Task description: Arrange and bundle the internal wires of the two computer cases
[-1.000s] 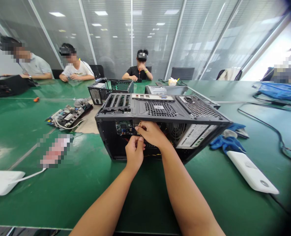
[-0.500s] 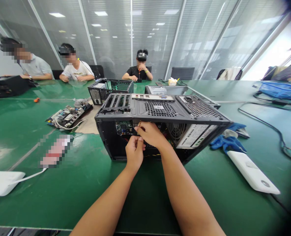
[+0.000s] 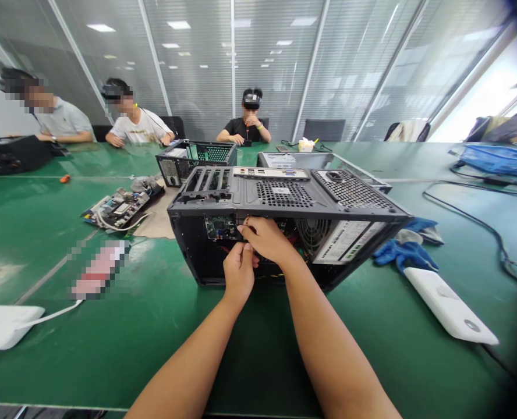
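Observation:
A black computer case (image 3: 245, 201) lies on its side before me, its open face turned my way. Both hands reach into that opening. My left hand (image 3: 240, 270) is closed in a pinch at the lower front of it; what the fingertips hold is too small to tell. Just above and to the right, my right hand (image 3: 262, 238) has bent fingers inside the case, and whatever they grip is hidden. A green circuit board (image 3: 220, 227) shows left of the hands. Right of them are a fan (image 3: 314, 231) and the labelled power supply (image 3: 348, 241).
Left stand a loose motherboard (image 3: 121, 206), a blurred phone (image 3: 99, 269) and a white power bank (image 3: 7, 326). At right lie blue gloves (image 3: 402, 253), another white power bank (image 3: 450, 305) and black cables (image 3: 481, 212). More cases (image 3: 197, 157) stand behind; several people sit across the table.
Both hands stay at almost the same place inside the case, with only tiny finger shifts. A person in white at the back left has moved an arm slightly.

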Demonstrator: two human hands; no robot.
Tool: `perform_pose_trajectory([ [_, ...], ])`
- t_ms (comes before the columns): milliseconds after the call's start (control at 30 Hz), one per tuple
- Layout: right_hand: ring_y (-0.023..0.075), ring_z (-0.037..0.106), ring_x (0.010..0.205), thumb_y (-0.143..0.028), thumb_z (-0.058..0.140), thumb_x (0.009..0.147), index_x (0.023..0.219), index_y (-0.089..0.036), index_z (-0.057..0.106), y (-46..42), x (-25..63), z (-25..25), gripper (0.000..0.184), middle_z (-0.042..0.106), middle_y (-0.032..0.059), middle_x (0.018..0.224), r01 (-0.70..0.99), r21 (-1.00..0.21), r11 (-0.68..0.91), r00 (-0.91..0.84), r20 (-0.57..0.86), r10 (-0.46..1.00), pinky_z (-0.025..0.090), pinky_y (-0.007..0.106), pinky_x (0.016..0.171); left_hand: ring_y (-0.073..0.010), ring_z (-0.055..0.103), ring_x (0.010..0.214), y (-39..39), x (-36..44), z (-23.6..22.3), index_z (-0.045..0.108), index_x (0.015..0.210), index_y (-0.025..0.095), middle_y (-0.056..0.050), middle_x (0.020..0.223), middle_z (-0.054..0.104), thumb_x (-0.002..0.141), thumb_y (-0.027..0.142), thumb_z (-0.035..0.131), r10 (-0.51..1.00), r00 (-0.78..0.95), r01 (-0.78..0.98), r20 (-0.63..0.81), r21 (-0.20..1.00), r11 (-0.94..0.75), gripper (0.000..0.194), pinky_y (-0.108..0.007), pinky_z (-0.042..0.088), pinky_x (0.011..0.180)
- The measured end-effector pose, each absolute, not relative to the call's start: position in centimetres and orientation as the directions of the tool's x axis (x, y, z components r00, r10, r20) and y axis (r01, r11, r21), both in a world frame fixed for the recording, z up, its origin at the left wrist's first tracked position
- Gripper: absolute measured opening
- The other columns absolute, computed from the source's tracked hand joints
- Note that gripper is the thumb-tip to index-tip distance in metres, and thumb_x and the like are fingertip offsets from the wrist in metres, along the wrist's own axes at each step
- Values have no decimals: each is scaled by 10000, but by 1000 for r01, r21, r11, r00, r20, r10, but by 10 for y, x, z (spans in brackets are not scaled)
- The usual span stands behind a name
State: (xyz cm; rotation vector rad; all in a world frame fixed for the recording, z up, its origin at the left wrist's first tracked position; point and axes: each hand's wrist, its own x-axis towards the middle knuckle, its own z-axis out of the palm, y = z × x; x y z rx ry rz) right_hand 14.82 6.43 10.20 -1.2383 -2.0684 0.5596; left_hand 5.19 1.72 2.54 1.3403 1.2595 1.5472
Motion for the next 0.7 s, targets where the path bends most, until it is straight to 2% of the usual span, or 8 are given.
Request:
perform_pose_trajectory([
  [367,121,448,590,-312,537,885,647,-193,495,65,156,101,269,520,-24,600,593,-657,466,-348,313,884,288,263,592,-117,560,533,19,51,21,573,706,178,2,606,597,963,478,431,938,-157,61,309,951,-303,419,-229,451,551],
  [533,124,475,589,-321,521,898,646,-187,519,65,161,104,285,535,-16,596,620,-642,451,-376,262,889,286,267,584,-116,563,533,19,52,20,599,759,173,8,606,594,952,452,461,937,-168,73,305,952,-297,366,-223,455,546],
  [700,118,467,575,-295,523,894,622,-187,494,66,161,104,294,526,-19,586,622,-621,477,-383,289,877,281,265,576,-115,563,538,18,52,22,598,760,173,8,613,594,930,423,488,938,-186,87,293,956,-282,322,-217,461,541],
])
